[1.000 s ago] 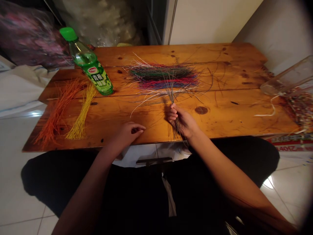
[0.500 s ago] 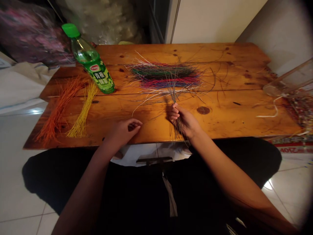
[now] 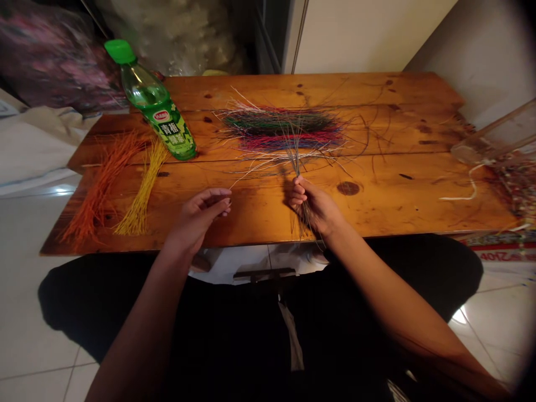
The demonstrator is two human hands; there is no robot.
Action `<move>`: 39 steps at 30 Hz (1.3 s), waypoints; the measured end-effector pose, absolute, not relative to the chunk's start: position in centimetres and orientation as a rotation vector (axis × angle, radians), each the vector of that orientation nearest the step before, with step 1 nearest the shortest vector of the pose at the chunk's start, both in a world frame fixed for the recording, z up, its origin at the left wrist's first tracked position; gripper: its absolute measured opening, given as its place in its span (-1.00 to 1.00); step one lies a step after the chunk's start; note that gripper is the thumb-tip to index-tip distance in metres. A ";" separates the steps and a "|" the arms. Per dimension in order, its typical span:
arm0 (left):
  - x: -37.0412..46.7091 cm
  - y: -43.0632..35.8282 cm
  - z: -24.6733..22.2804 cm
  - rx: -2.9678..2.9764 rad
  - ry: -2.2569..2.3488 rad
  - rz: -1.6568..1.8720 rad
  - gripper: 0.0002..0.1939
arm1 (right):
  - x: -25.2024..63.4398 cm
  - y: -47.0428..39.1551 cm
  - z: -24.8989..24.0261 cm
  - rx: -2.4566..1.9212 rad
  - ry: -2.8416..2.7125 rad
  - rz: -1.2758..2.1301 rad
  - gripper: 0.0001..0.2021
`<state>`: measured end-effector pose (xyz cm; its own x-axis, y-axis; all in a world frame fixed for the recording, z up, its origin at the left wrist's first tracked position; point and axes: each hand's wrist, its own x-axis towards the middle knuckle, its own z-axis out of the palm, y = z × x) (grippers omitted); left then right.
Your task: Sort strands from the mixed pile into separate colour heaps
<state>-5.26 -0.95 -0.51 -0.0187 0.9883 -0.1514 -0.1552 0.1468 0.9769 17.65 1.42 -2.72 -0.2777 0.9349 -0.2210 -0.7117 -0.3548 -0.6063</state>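
Note:
My right hand (image 3: 314, 204), near the front edge of the table, is wrapped round an upright bundle of thin grey wire-like strands (image 3: 296, 151). Their tops fan out over the coloured piles, and loose ends poke out below the fist. My left hand (image 3: 201, 215) has its thumb and forefinger pinched at the near end of a thin white strand (image 3: 245, 177). That strand runs back to a loose white heap (image 3: 272, 159). Behind it, red-and-blue strands (image 3: 255, 143) and dark green strands (image 3: 251, 121) lie crosswise in rows.
Orange strands (image 3: 106, 187) and yellow strands (image 3: 142, 195) lie on the wooden table (image 3: 397, 195) at the left. A green-capped drink bottle (image 3: 163, 111) stands beside them. A clear plastic container (image 3: 489, 137) and a white cord (image 3: 471, 187) are at the right edge.
My left hand has shifted slightly left and back, its fingers now closed at the tip of the white strand, which has been drawn straighter. My right hand stays in place.

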 end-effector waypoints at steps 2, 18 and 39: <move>-5.2 -0.8 -0.7 0.846 1.168 1.226 -0.83 | 17.6 1.4 -2.8 -0.652 -0.498 1.848 -0.82; -7.0 0.6 0.4 0.324 0.874 1.740 -0.77 | 17.7 1.3 -2.9 -0.636 -0.510 1.836 -0.84; -1.7 -1.3 -2.4 0.461 0.863 1.435 -0.88 | 15.4 -0.7 -2.2 -0.816 -0.884 1.621 -0.83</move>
<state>-1.73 -1.27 -2.35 -0.0829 0.9685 -0.2347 -0.6616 0.1226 0.7398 15.38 -0.73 -2.20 -0.1989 0.9775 -0.0704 -0.4703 -0.1582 -0.8682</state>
